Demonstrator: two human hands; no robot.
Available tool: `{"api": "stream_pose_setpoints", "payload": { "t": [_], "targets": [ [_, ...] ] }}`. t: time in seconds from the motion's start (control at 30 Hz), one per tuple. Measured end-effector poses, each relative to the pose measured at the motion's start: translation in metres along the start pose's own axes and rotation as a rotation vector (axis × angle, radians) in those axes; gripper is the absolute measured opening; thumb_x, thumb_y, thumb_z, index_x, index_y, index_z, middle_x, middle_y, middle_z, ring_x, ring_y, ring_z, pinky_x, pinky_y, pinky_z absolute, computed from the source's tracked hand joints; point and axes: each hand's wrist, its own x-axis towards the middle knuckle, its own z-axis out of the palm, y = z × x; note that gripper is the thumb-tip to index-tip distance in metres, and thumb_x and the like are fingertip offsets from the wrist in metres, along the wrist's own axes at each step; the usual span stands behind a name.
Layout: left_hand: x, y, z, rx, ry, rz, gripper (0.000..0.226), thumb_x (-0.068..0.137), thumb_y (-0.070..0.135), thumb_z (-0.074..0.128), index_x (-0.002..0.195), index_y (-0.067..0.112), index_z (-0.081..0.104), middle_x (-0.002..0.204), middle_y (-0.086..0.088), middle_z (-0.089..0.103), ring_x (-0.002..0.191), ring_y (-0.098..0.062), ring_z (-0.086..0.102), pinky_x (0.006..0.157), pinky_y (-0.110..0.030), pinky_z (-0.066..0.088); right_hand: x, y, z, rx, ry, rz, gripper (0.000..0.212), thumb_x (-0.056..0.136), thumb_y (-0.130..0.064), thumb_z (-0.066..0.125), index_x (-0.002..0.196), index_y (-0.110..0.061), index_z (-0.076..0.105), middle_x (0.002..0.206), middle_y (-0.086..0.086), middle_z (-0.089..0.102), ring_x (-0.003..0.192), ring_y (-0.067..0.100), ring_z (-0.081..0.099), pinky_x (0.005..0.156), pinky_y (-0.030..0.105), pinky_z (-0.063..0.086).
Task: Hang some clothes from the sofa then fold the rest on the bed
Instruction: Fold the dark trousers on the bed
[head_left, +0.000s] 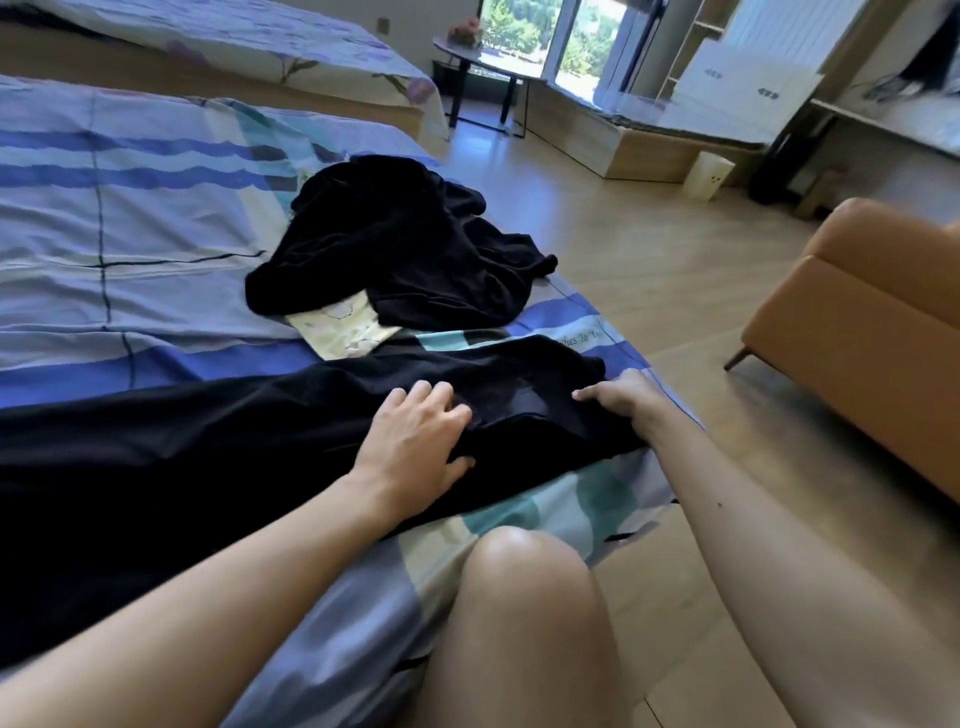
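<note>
Black garment (208, 447) lies long and flat across the near edge of the bed (104, 218). It is matte, soft knit, and its shape is hard to read. Its 9 o'clock end runs out of view.

The person's left hand (415, 441) lies palm down on it, fingers (436, 395) spread and straight. The right hand (631, 402), at 3 o'clock of the left, has its fingers curled over the garment's end at the mattress edge. Its fingertips are buried in the fabric.

At 12 o'clock sits a crumpled black pile (405, 249) with deep folds; how many pieces it holds can't be told. A pale yellow printed patch (343, 327) pokes out under it, either cloth or sheet print, unclear.

The bedsheet is smooth cotton with blue, lilac and teal stripes. A bare knee (530, 571) presses on the bed edge at 6 o'clock.

An orange leather-look sofa (857, 322) at 3 o'clock is cut off by the frame. The floor (649, 249) is light wood plank. A second bed (234, 47) is at 11 o'clock, and a round table (467, 52) and bright window (524, 31) at 1 o'clock.
</note>
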Motion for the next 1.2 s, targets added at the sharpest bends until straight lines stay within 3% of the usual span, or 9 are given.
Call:
{"api": "stream_pose_setpoints", "payload": {
  "t": [0.17,0.3,0.43,0.6,0.8,0.93,1.07,1.13,1.2],
  "targets": [
    [0.007,0.008,0.012,0.025,0.025,0.041,0.016,0.071,0.020,0.074,0.076,0.021,0.059,0.074,0.001,0.059,0.069,-0.026,0.062,0.060,-0.036,0.044,0.007,-0.010,-0.002,-0.045,-0.025,-0.114,0.035,0.084,-0.025,0.075,0.117,-0.016,0.067,0.111,0.010,0.070,0.105,0.031,0.066,0.097,0.046,0.054],
    [0.011,0.007,0.010,0.024,0.102,0.051,0.016,0.073,0.016,0.066,0.073,0.022,0.052,0.066,0.003,0.057,0.063,-0.025,0.060,0.058,-0.035,0.040,0.013,-0.016,-0.001,-0.385,0.095,-0.159,0.044,0.093,-0.039,0.064,0.128,-0.013,0.058,0.133,0.014,0.060,0.130,0.035,0.050,0.104,0.040,0.043],
    [0.017,0.016,-0.003,0.053,0.217,0.126,0.010,0.083,0.023,0.048,0.078,0.020,0.056,0.077,0.001,0.059,0.076,-0.026,0.058,0.068,-0.038,0.041,0.028,-0.024,-0.013,-0.420,0.140,-0.192,0.046,0.095,-0.032,0.064,0.133,-0.007,0.055,0.136,0.017,0.058,0.127,0.034,0.054,0.097,0.036,0.044],
    [0.032,0.051,-0.023,0.026,0.216,0.215,0.008,0.077,0.018,0.064,0.073,0.019,0.057,0.076,-0.002,0.059,0.070,-0.028,0.060,0.060,-0.036,0.041,0.047,-0.044,-0.049,-0.198,0.307,-0.243,0.034,0.090,-0.027,0.066,0.116,-0.008,0.056,0.121,0.018,0.062,0.112,0.036,0.060,0.089,0.041,0.049],
    [0.029,0.053,-0.007,-0.052,-0.250,0.089,0.019,0.090,0.031,0.057,0.105,0.019,0.054,0.109,-0.002,0.062,0.101,-0.033,0.063,0.067,-0.035,0.033,0.058,-0.019,-0.049,-0.196,0.179,-0.060,0.059,0.071,-0.042,0.085,0.112,-0.013,0.054,0.112,0.009,0.058,0.096,0.024,0.053,0.073,0.031,0.041],
    [0.020,0.036,0.000,-0.140,-0.190,0.059,0.016,0.088,0.026,0.053,0.103,0.019,0.049,0.107,0.000,0.063,0.098,-0.034,0.063,0.066,-0.036,0.038,0.059,-0.013,-0.049,0.012,0.196,-0.128,0.051,0.081,-0.029,0.082,0.121,-0.013,0.057,0.116,0.007,0.059,0.106,0.024,0.059,0.084,0.031,0.046],
    [0.017,0.026,0.002,-0.227,-0.080,0.077,0.007,0.086,0.024,0.047,0.091,0.020,0.044,0.096,0.000,0.065,0.089,-0.036,0.063,0.068,-0.040,0.049,0.044,-0.029,-0.068,0.615,-0.062,-0.205,0.015,0.093,-0.014,0.070,0.105,-0.015,0.061,0.092,0.006,0.065,0.067,0.012,0.063,0.055,0.025,0.055],
    [0.015,0.023,0.005,-0.222,-0.096,0.069,0.006,0.087,0.025,0.046,0.088,0.021,0.041,0.096,-0.001,0.066,0.089,-0.036,0.062,0.065,-0.038,0.045,0.040,-0.021,-0.073,0.529,-0.110,-0.138,0.008,0.092,-0.018,0.070,0.096,-0.017,0.063,0.087,0.004,0.063,0.065,0.012,0.061,0.053,0.025,0.053],
    [0.012,0.022,0.009,-0.220,-0.140,0.061,0.007,0.088,0.026,0.047,0.088,0.021,0.042,0.099,0.000,0.066,0.093,-0.035,0.062,0.063,-0.036,0.039,0.039,0.001,-0.068,0.206,-0.124,-0.022,0.024,0.085,-0.027,0.078,0.097,-0.011,0.066,0.091,0.007,0.066,0.077,0.019,0.065,0.066,0.031,0.057]
  ]
}}
